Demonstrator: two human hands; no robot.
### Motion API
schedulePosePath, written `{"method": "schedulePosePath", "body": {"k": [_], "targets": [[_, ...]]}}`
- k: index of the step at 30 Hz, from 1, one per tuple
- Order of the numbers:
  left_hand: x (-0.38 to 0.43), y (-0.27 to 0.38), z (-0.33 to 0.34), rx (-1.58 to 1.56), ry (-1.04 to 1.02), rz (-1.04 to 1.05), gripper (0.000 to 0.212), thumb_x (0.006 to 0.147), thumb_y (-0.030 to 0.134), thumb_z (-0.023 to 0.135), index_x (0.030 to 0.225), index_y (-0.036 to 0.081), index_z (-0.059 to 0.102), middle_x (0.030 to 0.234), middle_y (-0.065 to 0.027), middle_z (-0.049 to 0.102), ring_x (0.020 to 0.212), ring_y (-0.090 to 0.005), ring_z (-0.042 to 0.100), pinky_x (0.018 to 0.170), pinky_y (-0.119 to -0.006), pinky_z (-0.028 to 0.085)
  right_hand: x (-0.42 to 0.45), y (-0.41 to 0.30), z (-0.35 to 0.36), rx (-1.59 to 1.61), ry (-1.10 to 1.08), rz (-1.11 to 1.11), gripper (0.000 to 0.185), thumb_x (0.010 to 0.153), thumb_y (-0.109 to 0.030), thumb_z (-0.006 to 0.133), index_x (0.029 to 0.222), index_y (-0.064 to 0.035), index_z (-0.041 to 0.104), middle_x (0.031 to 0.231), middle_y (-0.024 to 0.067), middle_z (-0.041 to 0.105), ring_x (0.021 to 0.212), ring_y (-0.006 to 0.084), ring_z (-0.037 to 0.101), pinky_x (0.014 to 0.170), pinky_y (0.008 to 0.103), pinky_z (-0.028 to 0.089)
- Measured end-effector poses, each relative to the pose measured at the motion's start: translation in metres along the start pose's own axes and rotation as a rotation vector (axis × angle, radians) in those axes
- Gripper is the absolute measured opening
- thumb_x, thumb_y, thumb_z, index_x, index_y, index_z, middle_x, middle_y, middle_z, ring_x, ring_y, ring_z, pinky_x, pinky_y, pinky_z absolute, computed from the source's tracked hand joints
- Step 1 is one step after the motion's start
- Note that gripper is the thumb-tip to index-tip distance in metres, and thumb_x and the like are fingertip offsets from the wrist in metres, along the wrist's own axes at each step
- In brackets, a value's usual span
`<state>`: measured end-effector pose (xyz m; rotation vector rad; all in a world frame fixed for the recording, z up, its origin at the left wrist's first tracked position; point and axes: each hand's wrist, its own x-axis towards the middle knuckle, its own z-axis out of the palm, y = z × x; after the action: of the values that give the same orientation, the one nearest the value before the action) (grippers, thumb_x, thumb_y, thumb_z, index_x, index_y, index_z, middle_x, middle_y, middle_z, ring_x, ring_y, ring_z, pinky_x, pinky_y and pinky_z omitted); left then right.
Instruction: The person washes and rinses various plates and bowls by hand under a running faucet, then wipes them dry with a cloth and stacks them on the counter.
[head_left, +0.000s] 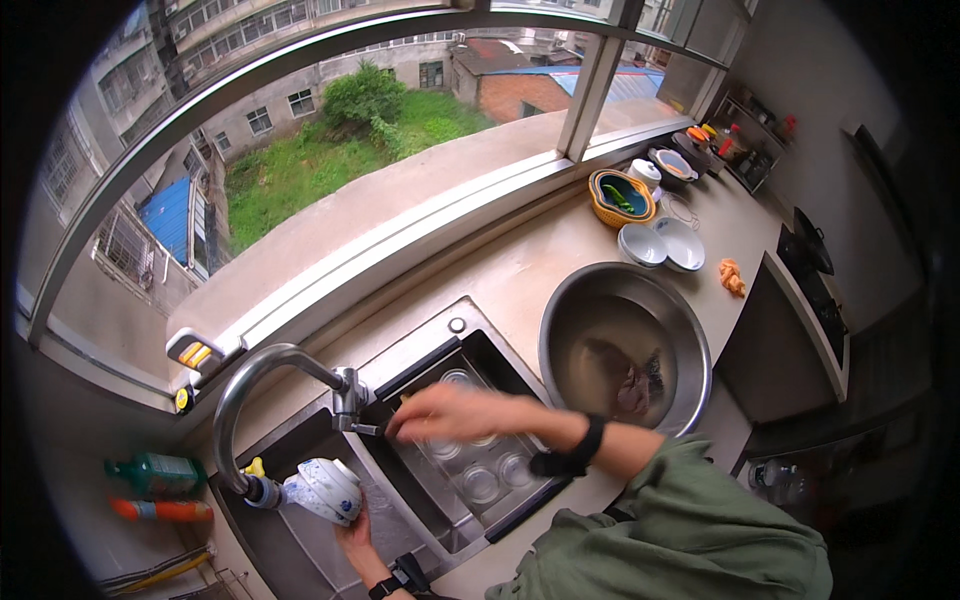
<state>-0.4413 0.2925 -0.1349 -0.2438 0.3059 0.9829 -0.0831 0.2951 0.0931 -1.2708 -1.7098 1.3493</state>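
Observation:
My left hand (355, 531) grips a stack of white porcelain bowls (328, 489) with blue flower patterns. The bowls are tipped on their side over the left sink basin (390, 517), close to the tap's spout (262, 491). Blurred by motion, my right hand (459, 414) is at the end of the tap's lever (366, 429). Whether its fingers close on the lever cannot be made out. Below that hand, several clear glass cups or jars (480, 484) sit in the right basin (401, 469), some partly hidden by my arm.
A large metal basin (551, 337) of cloudy water holds dark reddish pieces (634, 390). Beyond stand two white bowls (679, 244), colanders (600, 214) with green peppers, and an orange crumpled cloth or glove (731, 278). A green bottle (157, 474) lies left of the sink, below the window.

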Motion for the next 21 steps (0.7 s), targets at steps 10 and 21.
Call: {"method": "schedulePosePath", "body": {"k": [10, 21], "targets": [[-0.001, -0.057, -0.002, 0.669, 0.454, 0.309, 0.051, 0.083, 0.001, 0.063, 0.131, 0.002, 0.048, 0.125, -0.0174, 0.056, 0.117, -0.0375, 0.053, 0.098, -0.056, 0.045, -0.327, 0.218, -0.389, -0.505, 1.568, 0.496, 0.040, 0.086, -0.020, 0.053, 0.119, 0.0029, 0.056, 0.112, 0.0236, 0.061, 0.105, 0.0322, 0.057, 0.091, 0.0395, 0.045], [-0.101, -0.034, 0.005, -0.146, 0.445, 0.294, 0.037, 0.096, 0.026, 0.048, 0.128, 0.010, 0.055, 0.131, -0.0190, 0.053, 0.120, -0.0427, 0.050, 0.094, -0.057, 0.050, -0.113, 0.172, -0.189, 0.158, 0.542, 0.469, 0.046, 0.090, -0.013, 0.055, 0.134, -0.0080, 0.042, 0.109, 0.0078, 0.055, 0.097, 0.0193, 0.056, 0.083, 0.0333, 0.049]]}}
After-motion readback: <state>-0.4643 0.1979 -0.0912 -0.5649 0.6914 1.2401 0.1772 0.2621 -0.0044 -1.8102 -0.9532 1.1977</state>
